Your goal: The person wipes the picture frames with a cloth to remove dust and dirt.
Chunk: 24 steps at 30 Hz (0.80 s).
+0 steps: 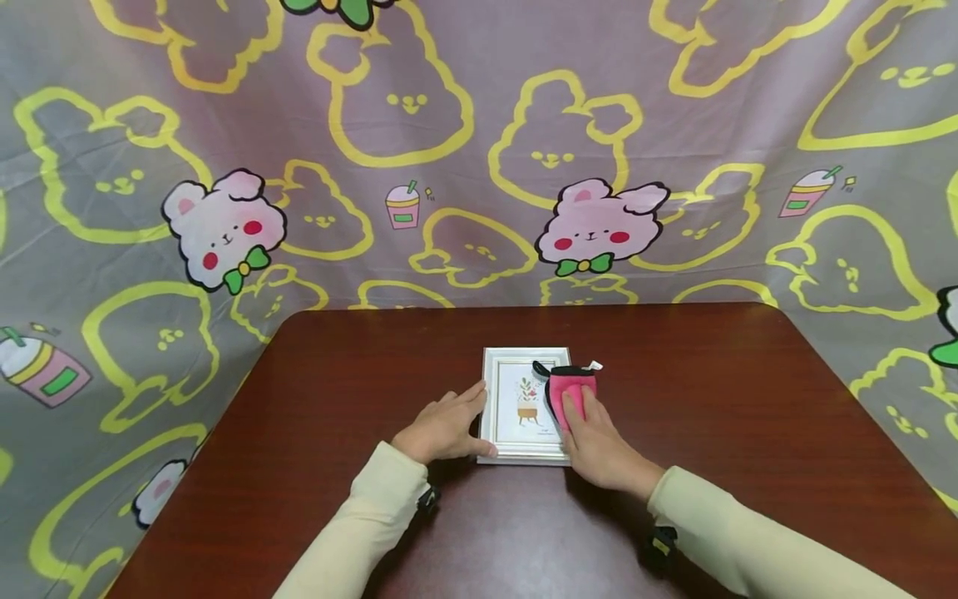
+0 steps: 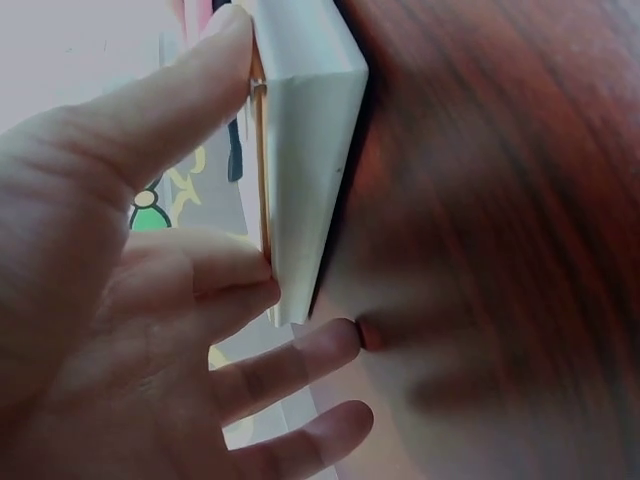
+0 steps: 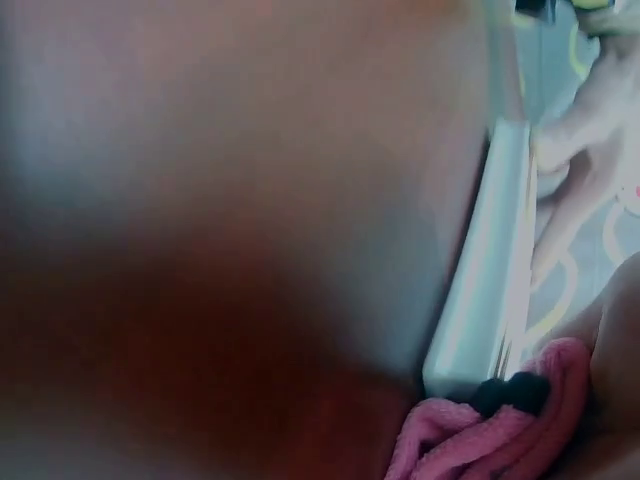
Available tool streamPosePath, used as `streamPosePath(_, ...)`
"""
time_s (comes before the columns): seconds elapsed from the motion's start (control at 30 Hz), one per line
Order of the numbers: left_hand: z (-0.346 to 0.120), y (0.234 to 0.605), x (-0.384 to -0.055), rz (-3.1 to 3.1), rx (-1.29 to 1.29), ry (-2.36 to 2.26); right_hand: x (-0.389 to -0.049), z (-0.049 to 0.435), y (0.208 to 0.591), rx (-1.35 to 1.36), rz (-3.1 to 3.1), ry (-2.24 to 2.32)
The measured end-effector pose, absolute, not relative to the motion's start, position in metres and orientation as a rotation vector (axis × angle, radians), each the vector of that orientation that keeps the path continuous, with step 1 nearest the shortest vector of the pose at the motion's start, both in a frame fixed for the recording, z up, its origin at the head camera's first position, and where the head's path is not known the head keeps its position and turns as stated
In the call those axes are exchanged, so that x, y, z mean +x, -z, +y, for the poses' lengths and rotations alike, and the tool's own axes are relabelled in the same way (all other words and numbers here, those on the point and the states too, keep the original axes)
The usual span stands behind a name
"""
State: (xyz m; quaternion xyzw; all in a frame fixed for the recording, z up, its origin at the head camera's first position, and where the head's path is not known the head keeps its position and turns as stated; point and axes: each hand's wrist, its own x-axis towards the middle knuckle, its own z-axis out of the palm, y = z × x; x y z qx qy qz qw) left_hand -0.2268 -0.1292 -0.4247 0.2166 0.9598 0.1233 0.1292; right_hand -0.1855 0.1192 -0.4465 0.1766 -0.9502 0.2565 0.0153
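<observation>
A white picture frame lies face up on the table, with a potted plant picture inside. My left hand touches its left edge, fingers extended, the thumb at the near left corner. In the left wrist view the thumb rests on the frame's rim, and the lower fingers are spread past its side. My right hand holds a folded pink cloth with black trim against the right part of the frame, covering some of the picture. Folds of the cloth show in the right wrist view.
The dark reddish-brown table has rounded far corners. Behind and beside it hangs a grey curtain printed with yellow outlines and cartoon rabbits. A black loop and a white tag stick out of the cloth's far end.
</observation>
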Motion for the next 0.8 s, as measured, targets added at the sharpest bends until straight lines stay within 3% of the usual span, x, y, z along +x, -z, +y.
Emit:
streamPosePath(0.47, -0.128, 0.424, -0.227, 2.787, 0.643, -0.303, -0.276, 0.12, 0.445, 0.549, -3.095, -0.766)
streamPosePath(0.8, -0.129, 0.424, -0.227, 2.778, 0.626, -0.313, -0.302, 0.119, 0.443, 0.502, -3.154, -0.781)
